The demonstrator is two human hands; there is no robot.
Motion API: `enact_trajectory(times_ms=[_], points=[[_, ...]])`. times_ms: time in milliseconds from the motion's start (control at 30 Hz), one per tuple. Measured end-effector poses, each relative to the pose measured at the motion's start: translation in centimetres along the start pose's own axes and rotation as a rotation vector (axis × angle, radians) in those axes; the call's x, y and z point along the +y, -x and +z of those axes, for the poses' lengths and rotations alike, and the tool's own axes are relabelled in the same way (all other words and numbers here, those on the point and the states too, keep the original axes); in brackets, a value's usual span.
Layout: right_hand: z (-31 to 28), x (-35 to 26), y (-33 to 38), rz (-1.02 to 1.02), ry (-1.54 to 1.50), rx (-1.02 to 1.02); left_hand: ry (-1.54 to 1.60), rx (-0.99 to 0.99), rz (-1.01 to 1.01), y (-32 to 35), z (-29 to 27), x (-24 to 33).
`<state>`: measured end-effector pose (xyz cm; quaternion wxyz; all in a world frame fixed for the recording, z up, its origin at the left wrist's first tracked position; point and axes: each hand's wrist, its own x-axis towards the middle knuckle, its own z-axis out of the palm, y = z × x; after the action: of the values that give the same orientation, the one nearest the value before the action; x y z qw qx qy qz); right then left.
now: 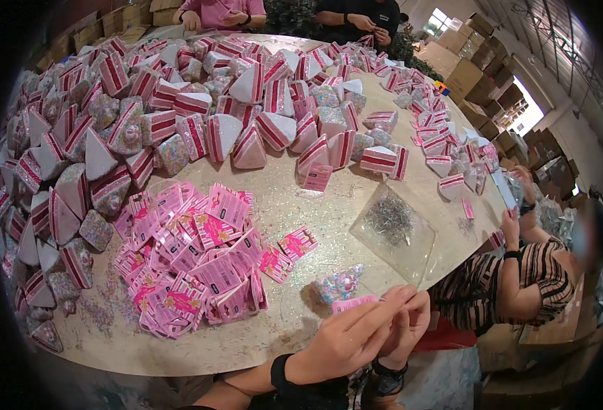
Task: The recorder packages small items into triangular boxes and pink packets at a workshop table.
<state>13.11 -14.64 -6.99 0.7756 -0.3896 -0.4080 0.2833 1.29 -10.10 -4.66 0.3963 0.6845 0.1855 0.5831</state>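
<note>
My left hand (pixel 342 342) and my right hand (pixel 405 331) meet at the table's near edge, fingertips pinched together. A pink card tag (pixel 353 304) sticks out from beside my left fingers, mostly hidden behind them. What my right fingers pinch is too small to make out. Just beyond the tag lies a glittery cake-slice ornament (pixel 339 283) with pastel sprinkles. To its left is a heap of pink printed tags (pixel 212 263), with a few loose ones at its side. Thin silvery metal pieces (pixel 389 217) sit in a clear plastic bag (pixel 411 256) beyond my hands.
Many red-and-white cake-slice ornaments (pixel 253 140) are piled across the far and left parts of the round table (pixel 301 239). Loose glitter dots its surface. A person in a striped top (pixel 520 283) works on the right; two more people's hands show across the table. Cardboard boxes (pixel 462 75) are stacked behind.
</note>
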Motion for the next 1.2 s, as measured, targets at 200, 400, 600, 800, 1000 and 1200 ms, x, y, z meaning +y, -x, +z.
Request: enact_trajectory(times_ms=[200, 400, 600, 800, 1000, 1200], points=[[0.2, -0.3, 0.4, -0.005, 0.030, 0.016, 0.036, -0.026, 0.014, 0.4, 0.1, -0.5], [-0.1, 0.0, 0.8, 0.038, -0.156, 0.025, 0.052, -0.072, 0.008, -0.1, 0.0, -0.6], [-0.4, 0.3, 0.7, -0.031, -0.182, -0.002, 0.148, -0.217, -0.155, 0.0, -0.1, -0.2], [-0.7, 0.7, 1.7, -0.086, -0.154, 0.012, 0.182, -0.333, -0.342, 0.1, -0.6, 0.3], [-0.6, 0.9, 1.2, -0.182, -0.166, -0.067, -0.026, -0.141, 0.086, -0.1, -0.8, 0.1], [-0.2, 0.9, 1.1, -0.204, -0.305, -0.138, -0.054, -0.087, 0.186, 0.3, -0.6, -0.2]])
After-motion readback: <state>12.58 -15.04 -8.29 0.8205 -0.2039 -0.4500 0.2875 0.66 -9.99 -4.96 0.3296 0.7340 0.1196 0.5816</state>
